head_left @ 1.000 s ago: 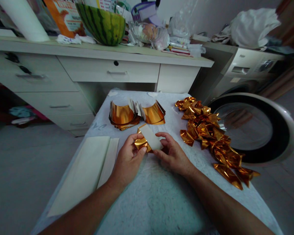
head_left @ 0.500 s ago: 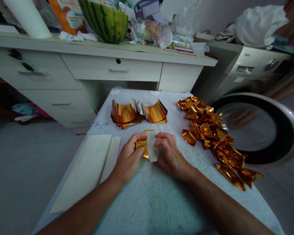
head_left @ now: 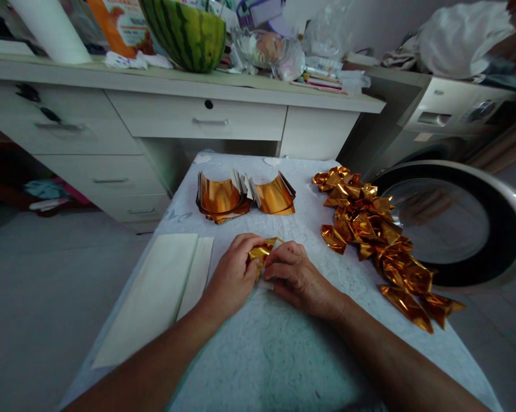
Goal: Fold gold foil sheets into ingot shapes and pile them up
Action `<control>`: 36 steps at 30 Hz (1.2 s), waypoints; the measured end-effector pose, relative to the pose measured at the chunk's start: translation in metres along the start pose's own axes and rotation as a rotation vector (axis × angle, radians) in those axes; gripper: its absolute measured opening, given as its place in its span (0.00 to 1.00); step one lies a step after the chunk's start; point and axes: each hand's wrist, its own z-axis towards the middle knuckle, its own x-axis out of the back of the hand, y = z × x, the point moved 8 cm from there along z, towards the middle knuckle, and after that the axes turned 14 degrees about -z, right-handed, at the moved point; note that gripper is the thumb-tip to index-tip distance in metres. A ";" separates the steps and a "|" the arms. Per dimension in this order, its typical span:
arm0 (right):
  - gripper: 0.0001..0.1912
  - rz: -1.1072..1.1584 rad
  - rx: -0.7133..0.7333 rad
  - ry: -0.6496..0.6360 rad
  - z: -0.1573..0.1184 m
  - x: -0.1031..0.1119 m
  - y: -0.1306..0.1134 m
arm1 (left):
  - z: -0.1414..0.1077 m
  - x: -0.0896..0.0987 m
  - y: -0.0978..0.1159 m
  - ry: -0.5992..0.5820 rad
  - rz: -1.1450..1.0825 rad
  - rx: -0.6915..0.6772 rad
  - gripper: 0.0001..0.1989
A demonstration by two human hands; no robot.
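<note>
Between my hands is a small gold foil sheet [head_left: 262, 250] with a pale paper side, held just above the cloth-covered table. My left hand [head_left: 235, 274] pinches its left part between thumb and fingers. My right hand [head_left: 298, 276] has its bent fingers closed on the right edge, hiding much of the pale side. Beyond them stand two curved stacks of gold sheets, a left stack [head_left: 219, 197] and a right stack [head_left: 272, 196]. Folded gold foil pieces [head_left: 369, 229] lie heaped at the right. White paper sheets [head_left: 155, 292] lie on the left.
A white desk [head_left: 198, 123] with drawers stands behind the table [head_left: 292, 360], holding a cut watermelon [head_left: 187, 37] and plastic bags. At the right, a washing machine's round door [head_left: 451, 223] hangs open beside the table edge.
The foil sheet has been bent over, so less of its pale side shows. My right fingers have moved left and closed in on it, nearer my left hand.
</note>
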 end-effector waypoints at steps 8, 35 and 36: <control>0.04 0.014 0.004 -0.110 0.000 -0.008 -0.004 | -0.001 -0.002 -0.004 -0.077 0.346 -0.014 0.19; 0.05 -0.052 -0.401 -0.059 0.006 -0.025 0.017 | -0.003 -0.005 -0.003 -0.315 0.178 0.008 0.24; 0.05 -0.051 -0.401 -0.058 0.006 -0.025 0.017 | -0.003 -0.005 -0.003 -0.313 0.179 0.002 0.23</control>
